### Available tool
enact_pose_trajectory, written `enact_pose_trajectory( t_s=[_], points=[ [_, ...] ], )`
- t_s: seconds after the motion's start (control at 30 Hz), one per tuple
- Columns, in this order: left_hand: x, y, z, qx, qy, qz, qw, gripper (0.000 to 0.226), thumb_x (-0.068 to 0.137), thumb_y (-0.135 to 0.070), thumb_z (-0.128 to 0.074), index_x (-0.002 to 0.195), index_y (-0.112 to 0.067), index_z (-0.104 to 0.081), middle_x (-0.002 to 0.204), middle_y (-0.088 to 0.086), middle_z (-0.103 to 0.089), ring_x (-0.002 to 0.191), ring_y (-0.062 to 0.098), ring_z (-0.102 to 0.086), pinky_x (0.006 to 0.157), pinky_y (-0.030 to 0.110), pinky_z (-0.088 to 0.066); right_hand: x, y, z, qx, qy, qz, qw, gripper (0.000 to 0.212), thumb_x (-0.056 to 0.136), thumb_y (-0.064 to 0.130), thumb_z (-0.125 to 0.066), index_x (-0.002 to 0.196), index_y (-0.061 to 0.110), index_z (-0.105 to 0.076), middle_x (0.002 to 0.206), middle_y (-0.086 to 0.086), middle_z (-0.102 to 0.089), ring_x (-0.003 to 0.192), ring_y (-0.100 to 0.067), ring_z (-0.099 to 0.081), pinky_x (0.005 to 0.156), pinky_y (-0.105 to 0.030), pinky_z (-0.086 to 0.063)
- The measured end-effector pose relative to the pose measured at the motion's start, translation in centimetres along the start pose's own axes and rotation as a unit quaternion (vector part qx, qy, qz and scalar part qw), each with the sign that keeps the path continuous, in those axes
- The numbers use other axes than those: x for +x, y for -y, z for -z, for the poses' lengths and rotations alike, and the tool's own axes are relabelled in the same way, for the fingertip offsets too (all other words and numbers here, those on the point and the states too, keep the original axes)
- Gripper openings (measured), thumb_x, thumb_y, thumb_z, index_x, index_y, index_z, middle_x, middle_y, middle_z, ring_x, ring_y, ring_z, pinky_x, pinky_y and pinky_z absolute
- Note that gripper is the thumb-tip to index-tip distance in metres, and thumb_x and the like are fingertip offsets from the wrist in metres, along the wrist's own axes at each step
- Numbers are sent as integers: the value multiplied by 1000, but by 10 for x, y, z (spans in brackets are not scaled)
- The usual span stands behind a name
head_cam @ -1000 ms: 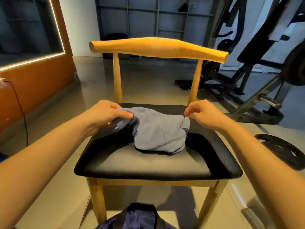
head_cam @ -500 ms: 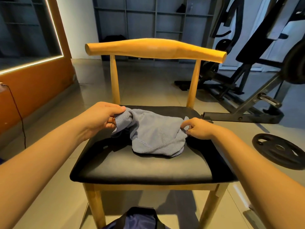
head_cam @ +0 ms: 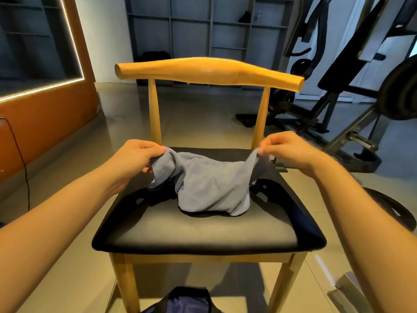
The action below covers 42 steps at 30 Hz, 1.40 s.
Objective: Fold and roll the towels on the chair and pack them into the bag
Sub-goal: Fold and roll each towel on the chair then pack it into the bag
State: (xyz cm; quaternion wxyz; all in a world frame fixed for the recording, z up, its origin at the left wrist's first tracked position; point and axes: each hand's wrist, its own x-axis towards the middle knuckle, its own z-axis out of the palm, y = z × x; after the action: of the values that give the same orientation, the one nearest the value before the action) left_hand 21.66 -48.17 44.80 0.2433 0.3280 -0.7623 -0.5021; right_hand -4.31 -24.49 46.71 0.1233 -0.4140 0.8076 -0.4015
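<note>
A grey-blue towel hangs crumpled over the black seat of a wooden chair. My left hand grips the towel's left corner, fingers curled round the cloth. My right hand pinches the right corner between thumb and fingertips and holds it a little above the seat. The towel sags between the two hands, and its lower edge rests on the seat. A dark blue bag lies on the floor under the seat's front edge, only its top showing.
The chair's curved backrest rises just behind the hands. Black gym equipment and a weight plate stand on the floor to the right. An orange wall with a lit mirror and a hanging cable is on the left.
My right hand has taken the towel's right corner and raised it up and out to the right. The left hand lifted its corner slightly, so the towel now stretches between both hands.
</note>
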Motion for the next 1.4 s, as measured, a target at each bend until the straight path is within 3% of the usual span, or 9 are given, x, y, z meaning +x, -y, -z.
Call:
enact_pose_trajectory(
  t_s=[0.13, 0.3, 0.63, 0.73, 0.83, 1.0, 1.1, 1.27, 1.4],
  points=[
    [3, -14, 9, -32, -25, -54, 998, 20, 101, -30, -60, 98, -22, -78, 98, 1, -74, 95, 17, -66, 76, 29, -54, -4, 31, 21, 126, -171, 16, 977, 20, 99, 28, -62, 94, 11, -71, 91, 0, -67, 91, -13, -61, 78, -31, -47],
    [-2, -51, 24, -301, -163, -105, 934, 20, 104, -25, -54, 94, -28, -71, 87, -9, -71, 86, 7, -67, 71, 23, -55, -2, 44, 28, 164, -327, -5, 931, 12, 97, 25, -61, 100, 16, -69, 96, -3, -65, 88, -18, -58, 69, -29, -44],
    [-10, -58, -15, -223, -85, -105, 965, 20, 102, -27, -58, 112, -21, -75, 99, -2, -73, 94, 15, -67, 78, 30, -56, -23, 71, -2, 230, -158, -97, 955, 14, 89, 20, -75, 101, 13, -78, 102, -7, -72, 97, -23, -64, 79, -37, -52],
    [-15, -72, -13, -290, -142, -137, 936, 20, 103, -26, -56, 114, -20, -72, 96, -5, -71, 90, 10, -68, 80, 28, -60, -26, 85, -13, 279, -105, -83, 951, 18, 87, 15, -76, 105, 11, -76, 99, -7, -72, 95, -23, -66, 81, -36, -55],
    [-17, -88, 0, -371, -163, -153, 901, 18, 103, -31, -56, 117, -28, -67, 112, -4, -70, 103, 13, -69, 84, 30, -61, -24, 98, -11, 317, -140, -19, 938, 13, 93, 17, -70, 106, 14, -72, 97, -1, -69, 92, -17, -63, 75, -31, -51],
    [-17, -81, -2, -202, -103, -154, 962, 15, 102, -28, -58, 101, -23, -72, 95, -5, -70, 83, 2, -66, 65, 12, -53, -14, 94, -19, 242, -174, -20, 954, 17, 94, 14, -69, 111, 16, -69, 108, -6, -68, 101, -22, -64, 73, -29, -49],
    [-10, -70, -2, -136, -119, -147, 973, 21, 100, -27, -62, 98, -10, -75, 90, 4, -70, 65, -4, -64, 54, 8, -49, -12, 92, -25, 222, -166, -29, 960, 12, 90, 12, -74, 101, 14, -70, 99, -7, -68, 87, -18, -65, 62, -24, -49],
    [-11, -70, -3, -104, -90, -158, 978, 22, 91, -32, -73, 96, -11, -78, 86, 0, -73, 69, -2, -66, 56, 14, -51, -14, 104, -31, 318, -127, -54, 938, 19, 85, 15, -80, 101, 6, -75, 98, -11, -71, 95, -23, -67, 61, -27, -56],
    [-18, -75, -11, -103, -30, -138, 985, 14, 90, -32, -74, 91, -19, -79, 87, -1, -75, 86, 14, -70, 70, 27, -57, -16, 118, -47, 414, -48, -64, 907, 17, 90, 3, -71, 107, 1, -73, 109, -19, -73, 97, -30, -74, 69, -34, -63]
  ],
)
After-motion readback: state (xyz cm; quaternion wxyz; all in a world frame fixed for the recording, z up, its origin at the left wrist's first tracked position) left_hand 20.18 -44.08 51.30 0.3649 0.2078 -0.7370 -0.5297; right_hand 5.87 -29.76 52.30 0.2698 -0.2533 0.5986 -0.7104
